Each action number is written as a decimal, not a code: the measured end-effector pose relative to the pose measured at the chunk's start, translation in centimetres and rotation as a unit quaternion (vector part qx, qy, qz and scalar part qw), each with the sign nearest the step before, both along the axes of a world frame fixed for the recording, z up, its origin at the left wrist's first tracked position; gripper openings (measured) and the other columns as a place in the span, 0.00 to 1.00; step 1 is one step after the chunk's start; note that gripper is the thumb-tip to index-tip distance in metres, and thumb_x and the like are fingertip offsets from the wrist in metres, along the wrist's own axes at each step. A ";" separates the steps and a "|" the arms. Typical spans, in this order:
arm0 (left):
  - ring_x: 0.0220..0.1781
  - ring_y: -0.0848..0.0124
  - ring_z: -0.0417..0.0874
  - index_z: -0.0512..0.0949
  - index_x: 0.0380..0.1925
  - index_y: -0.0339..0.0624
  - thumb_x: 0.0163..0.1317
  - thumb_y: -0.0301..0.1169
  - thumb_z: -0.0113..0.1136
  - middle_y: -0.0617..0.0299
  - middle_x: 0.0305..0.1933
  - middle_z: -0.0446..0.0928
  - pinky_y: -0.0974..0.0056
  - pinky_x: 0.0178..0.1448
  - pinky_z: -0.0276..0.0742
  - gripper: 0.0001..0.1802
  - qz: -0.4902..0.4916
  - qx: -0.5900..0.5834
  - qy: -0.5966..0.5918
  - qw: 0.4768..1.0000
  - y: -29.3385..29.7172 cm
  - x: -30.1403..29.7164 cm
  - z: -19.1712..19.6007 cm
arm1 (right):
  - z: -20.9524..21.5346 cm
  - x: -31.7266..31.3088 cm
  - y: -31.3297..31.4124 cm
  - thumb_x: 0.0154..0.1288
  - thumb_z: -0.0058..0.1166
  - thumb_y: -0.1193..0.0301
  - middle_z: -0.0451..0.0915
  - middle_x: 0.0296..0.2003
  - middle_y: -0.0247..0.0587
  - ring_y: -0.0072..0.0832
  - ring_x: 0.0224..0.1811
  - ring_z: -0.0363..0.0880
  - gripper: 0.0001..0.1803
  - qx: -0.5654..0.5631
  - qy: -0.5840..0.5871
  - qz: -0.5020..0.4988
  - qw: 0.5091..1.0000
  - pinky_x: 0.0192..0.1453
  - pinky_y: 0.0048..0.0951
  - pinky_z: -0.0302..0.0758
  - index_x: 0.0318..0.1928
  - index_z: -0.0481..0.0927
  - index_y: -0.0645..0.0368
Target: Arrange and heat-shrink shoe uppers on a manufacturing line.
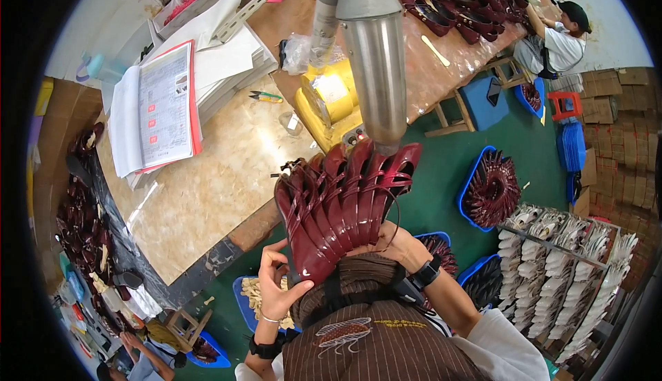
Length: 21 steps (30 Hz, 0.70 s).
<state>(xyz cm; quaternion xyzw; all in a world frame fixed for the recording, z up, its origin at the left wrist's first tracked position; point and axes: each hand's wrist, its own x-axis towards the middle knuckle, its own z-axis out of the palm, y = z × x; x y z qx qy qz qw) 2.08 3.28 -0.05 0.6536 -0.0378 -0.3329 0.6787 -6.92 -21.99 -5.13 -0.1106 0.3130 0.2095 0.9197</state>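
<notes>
A fanned row of glossy burgundy strappy shoes (338,226), nested closely one in another, rests at my lap. My left hand (277,291) grips the near left end of the row, thumb on the front shoe and fingers curled round its side. At the right end, my right hand (398,246) reaches behind and under the row; most of its fingers are hidden by the shoes. A thin dark loop curves past the right end, close to that hand. The far ends of the shoes lie just under the mouth of a metal duct pipe (376,77).
A yellow machine (331,98) stands beside the pipe. On the worktable (200,215) are an open folder (165,105) and thread snips (266,97). More burgundy shoes (462,2) cover the far table, near a seated co-worker (562,46). Blue baskets (463,198) and a rack (552,257) stand right.
</notes>
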 end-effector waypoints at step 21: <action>0.51 0.70 0.73 0.65 0.44 0.38 0.52 0.32 0.68 0.50 0.62 0.66 0.64 0.53 0.72 0.25 -0.152 -0.051 -0.025 0.987 -12.4 3.0 -2.6 | 0.8 -5.3 -4.6 0.65 0.46 0.69 0.76 0.52 0.50 0.47 0.56 0.73 0.17 -0.109 0.034 -0.239 0.964 0.63 0.54 0.67 0.51 0.75 0.63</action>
